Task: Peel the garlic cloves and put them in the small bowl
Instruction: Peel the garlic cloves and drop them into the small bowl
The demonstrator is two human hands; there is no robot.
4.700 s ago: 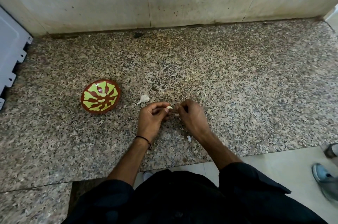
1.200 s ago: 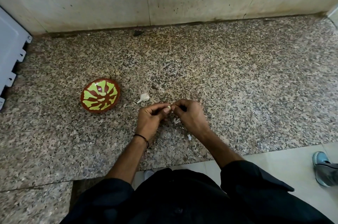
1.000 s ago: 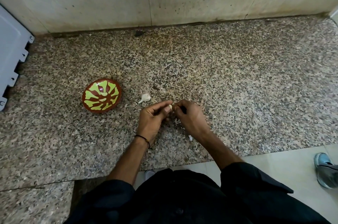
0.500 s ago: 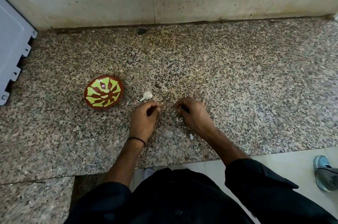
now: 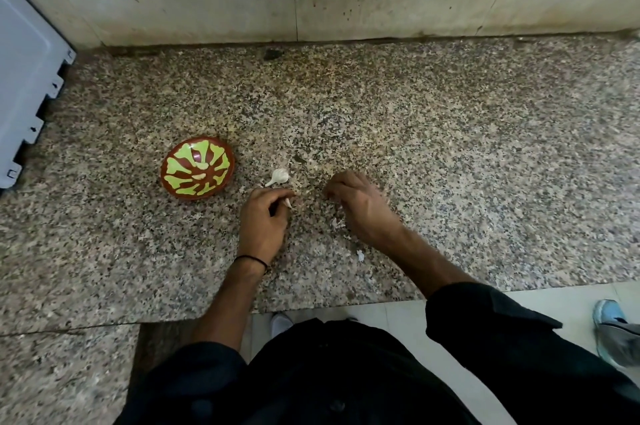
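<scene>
Left hand [image 5: 265, 222] pinches garlic clove [image 5: 287, 204]: tiny, light, likely slippery; grip sides. Right hand [image 5: 362, 204] curled, contents unclear.

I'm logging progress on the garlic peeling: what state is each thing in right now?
small bowl: upright, pale cloves inside.
garlic piece: skin on, lying near the bowl, untouched.
left hand: pinches a clove at its fingertips.
right hand: fingers curled; contents hidden.
peel scraps: loose on the counter.

Speckled granite counter [image 5: 450, 147], small red-and-green bowl [image 5: 197, 168] at left, garlic piece [image 5: 280, 176] near it, peel scraps [image 5: 360, 254] toward front edge.
</scene>
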